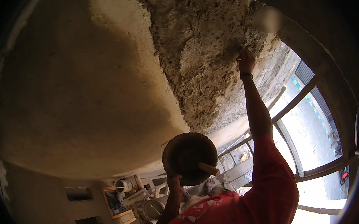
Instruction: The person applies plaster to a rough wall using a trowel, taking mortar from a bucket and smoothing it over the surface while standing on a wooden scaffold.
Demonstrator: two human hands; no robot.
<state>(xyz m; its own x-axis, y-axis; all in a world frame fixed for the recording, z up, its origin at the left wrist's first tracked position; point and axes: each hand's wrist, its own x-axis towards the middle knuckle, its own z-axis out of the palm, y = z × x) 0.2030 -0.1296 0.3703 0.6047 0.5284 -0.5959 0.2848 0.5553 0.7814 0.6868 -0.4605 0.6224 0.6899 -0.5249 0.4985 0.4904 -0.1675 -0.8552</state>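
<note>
My left hand [175,182] grips the lower rim of a dark round bucket [173,154], which is held up at chest height. A wooden handle [209,169] sticks out over the bucket's edge; the tool's other end is lost in the dark inside. My right arm reaches up high, and my right hand [247,62] is closed with its fingertips at a rough, dark, pitted patch [206,64] overhead. Whatever those fingers hold, if anything, is too dark to make out. Left of the rough patch lies smooth plaster [87,87], with a ragged pale edge between them.
To the right, curved bars of a window frame [293,106] stand close to my right arm, with bright ground outside. Below lie a white bucket [123,185], another pale bucket [154,209] and a wooden-edged frame [111,203]. A red motorbike [343,176] is outside.
</note>
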